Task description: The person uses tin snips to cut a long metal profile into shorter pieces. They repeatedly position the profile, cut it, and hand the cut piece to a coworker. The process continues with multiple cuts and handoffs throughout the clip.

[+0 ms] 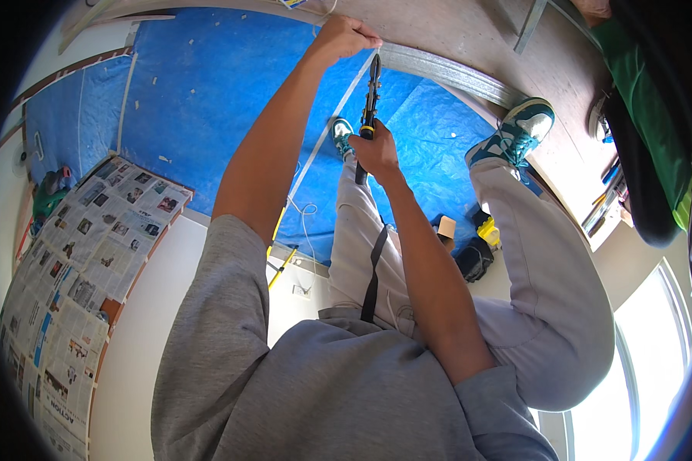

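Note:
My right hand (375, 151) is wrapped around the black handle of a plier-like hand tool (372, 96), dark and silver with a yellow band. The tool's narrow jaws point away from me, and their tips are close to my left fingers. My left hand (346, 40) is stretched far forward, thumb and fingers pinched together at the left end of a long silver metal channel (446, 71). What lies between those fingertips is too small to make out. The channel runs off to the right toward my raised teal-and-white shoe (527, 127).
Blue tarp (207, 92) spreads below, with my other shoe (342, 137) over it. A newspaper-covered surface (92, 253) stands at left. At right is another person in a green sleeve (642, 100), near a tray of tools (607, 201). A yellow-and-black object (487, 230) lies below my legs.

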Demonstrator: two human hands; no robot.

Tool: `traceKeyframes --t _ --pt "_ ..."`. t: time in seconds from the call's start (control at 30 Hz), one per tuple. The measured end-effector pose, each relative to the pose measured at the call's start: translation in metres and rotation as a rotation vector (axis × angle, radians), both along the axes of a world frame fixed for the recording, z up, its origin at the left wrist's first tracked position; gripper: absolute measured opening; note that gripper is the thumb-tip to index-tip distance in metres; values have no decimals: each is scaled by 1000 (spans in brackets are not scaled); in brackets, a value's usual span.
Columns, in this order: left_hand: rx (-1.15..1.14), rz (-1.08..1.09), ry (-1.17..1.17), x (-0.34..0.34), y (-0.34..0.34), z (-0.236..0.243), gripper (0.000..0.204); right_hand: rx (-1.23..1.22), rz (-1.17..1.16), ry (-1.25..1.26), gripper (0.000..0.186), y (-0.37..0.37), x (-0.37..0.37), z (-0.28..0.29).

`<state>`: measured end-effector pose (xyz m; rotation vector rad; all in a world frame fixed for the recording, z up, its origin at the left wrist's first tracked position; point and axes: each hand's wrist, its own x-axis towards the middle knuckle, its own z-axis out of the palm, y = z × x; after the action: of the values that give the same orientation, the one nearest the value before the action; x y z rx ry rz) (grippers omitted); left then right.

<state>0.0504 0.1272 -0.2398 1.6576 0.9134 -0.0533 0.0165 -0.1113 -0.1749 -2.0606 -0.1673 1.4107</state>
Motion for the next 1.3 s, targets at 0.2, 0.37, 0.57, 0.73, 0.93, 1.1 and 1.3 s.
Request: traceKeyframes --t 0.2,0.37,0.57,0.73,0.93,1.1,1.3 --pt "5 8 -17 -3 -3 3 26 67 -1 -38 42 -6 -4 -8" --pt "65 -37 35 0 -1 10 25 186 -18 -45 40 -9 -11 -13" --pt "144 -38 15 1 -6 14 23 329 -362 607 53 -16 3 -5" --pt "127 -21 -10 -2 -8 6 23 435 -482 883 65 -15 12 0" --pt "168 -61 -53 -3 -6 6 22 524 -501 1033 66 -13 19 -4" --pt "126 65 -36 -12 -7 14 39 536 -458 984 66 -15 16 -13" --pt "-167 172 166 -111 -88 39 123 605 -487 1034 66 -15 14 -18"
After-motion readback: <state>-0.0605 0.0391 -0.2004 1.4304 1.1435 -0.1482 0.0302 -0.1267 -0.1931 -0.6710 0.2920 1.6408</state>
